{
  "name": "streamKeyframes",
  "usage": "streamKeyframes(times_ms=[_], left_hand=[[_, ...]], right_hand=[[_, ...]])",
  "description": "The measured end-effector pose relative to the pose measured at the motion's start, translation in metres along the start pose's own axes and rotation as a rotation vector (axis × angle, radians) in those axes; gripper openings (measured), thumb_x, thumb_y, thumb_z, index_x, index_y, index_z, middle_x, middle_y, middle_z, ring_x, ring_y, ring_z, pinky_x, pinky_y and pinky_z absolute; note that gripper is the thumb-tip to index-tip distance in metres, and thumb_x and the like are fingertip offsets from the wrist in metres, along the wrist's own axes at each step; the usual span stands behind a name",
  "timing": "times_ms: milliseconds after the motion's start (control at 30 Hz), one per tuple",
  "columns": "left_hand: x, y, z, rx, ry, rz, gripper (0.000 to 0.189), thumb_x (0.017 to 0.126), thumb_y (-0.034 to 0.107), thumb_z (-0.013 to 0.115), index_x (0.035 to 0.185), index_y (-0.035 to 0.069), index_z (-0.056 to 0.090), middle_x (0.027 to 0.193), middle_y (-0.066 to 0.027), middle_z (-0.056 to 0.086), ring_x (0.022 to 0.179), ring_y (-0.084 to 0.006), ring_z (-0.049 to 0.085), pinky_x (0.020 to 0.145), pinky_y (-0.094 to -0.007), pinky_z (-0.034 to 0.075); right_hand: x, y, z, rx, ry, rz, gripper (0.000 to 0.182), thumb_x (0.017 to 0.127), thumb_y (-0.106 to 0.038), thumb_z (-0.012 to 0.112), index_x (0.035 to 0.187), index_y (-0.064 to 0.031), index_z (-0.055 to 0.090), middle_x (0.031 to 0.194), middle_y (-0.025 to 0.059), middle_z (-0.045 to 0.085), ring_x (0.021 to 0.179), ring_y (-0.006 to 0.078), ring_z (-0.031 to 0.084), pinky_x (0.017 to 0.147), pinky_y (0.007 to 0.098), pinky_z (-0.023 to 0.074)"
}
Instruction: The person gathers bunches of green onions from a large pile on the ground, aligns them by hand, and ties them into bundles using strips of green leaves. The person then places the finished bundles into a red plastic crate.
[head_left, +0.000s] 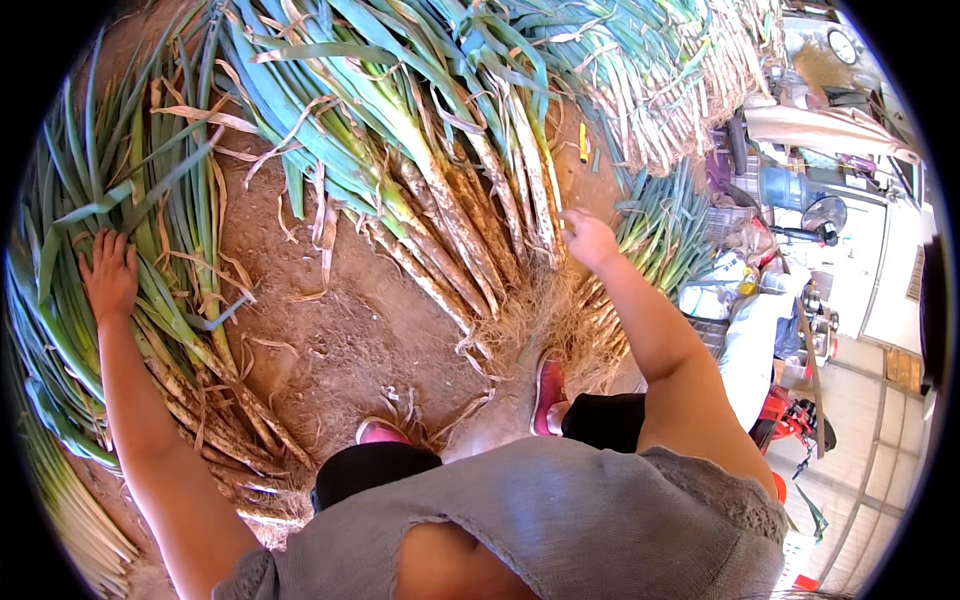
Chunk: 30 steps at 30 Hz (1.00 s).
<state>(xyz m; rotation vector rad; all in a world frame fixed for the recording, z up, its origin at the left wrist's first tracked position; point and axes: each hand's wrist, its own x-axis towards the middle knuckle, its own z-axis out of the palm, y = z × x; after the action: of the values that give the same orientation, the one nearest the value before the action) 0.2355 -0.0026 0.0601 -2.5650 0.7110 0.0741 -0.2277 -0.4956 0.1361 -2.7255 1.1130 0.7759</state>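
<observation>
My left hand rests on the green leaves of a heap of long green onions at the left, fingers slightly apart. Straight ahead, a second pile of green onions lies on the dirt floor. Soil coats its pale stalks, and the stringy roots point back towards my feet. Beside the right edge of that pile is my right hand, its fingers bent close to the outermost stalk. Whether they grip it I cannot tell.
More green onions with whiter stalks lie at the upper right, others at the lower left. A further bundle lies beyond my right arm. A yellow tool handle is on the floor. Crates, a blue water jug and bags line the right side.
</observation>
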Motion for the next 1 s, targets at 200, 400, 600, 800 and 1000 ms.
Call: streamKeyframes(times_ms=[200,400,600,800,1000], left_hand=[[0.02,0.017,0.007,0.002,-0.148,0.015,0.047,0.09,0.03,0.047,0.133,0.018,0.035,0.142,0.001,0.031,0.134,-0.0163,0.021,0.109,-0.0503,0.014],[-0.053,0.128,-0.005,-0.543,0.163,0.248,0.06,0.079,0.013,0.062,0.133,0.019,0.039,0.142,-0.0081,0.032,0.132,-0.0261,0.028,0.109,-0.0466,0.02],[-0.163,0.235,-0.047,-0.761,-0.186,0.738,0.042,0.078,0.012,0.061,0.119,0.013,0.054,0.135,-0.0079,0.038,0.129,-0.0271,0.032,0.107,-0.0395,0.027],[-0.175,0.24,-0.049,-0.794,-0.26,0.799,0.041,0.076,0.013,0.061,0.116,0.01,0.054,0.13,-0.0102,0.042,0.121,-0.0293,0.039,0.102,-0.0413,0.032],[-0.159,0.329,-0.091,-0.549,-0.046,1.124,0.051,0.08,0.015,0.057,0.128,0.008,0.043,0.137,-0.0102,0.035,0.129,-0.0272,0.029,0.108,-0.0429,0.022]], right_hand=[[-0.014,-0.085,0.039,0.262,-0.146,-0.114,0.047,0.087,-0.037,0.052,0.127,-0.0124,0.046,0.132,0.0086,0.043,0.118,0.0236,0.045,0.098,0.0333,0.0415],[-0.027,-0.112,0.11,0.336,0.103,0.033,0.069,0.077,-0.033,0.068,0.13,-0.0035,0.035,0.133,0.0156,0.032,0.125,0.0295,0.033,0.105,0.0385,0.0319],[-0.011,-0.073,0.121,0.134,0.151,-0.179,0.069,0.075,-0.024,0.068,0.13,-0.0017,0.033,0.114,0.0145,0.043,0.098,0.0223,0.05,0.076,0.0263,0.0511],[-0.013,-0.044,0.042,0.896,-0.067,-0.042,0.042,0.074,-0.008,0.066,0.115,-0.0019,0.055,0.101,0.0091,0.061,0.074,0.0137,0.056,0.066,0.023,0.0506],[-0.006,-0.026,0.054,0.526,0.225,-0.119,0.016,0.087,-0.013,0.052,0.1,-0.0101,0.061,0.104,0.0081,0.062,0.083,0.0171,0.061,0.08,0.0294,0.0511]])
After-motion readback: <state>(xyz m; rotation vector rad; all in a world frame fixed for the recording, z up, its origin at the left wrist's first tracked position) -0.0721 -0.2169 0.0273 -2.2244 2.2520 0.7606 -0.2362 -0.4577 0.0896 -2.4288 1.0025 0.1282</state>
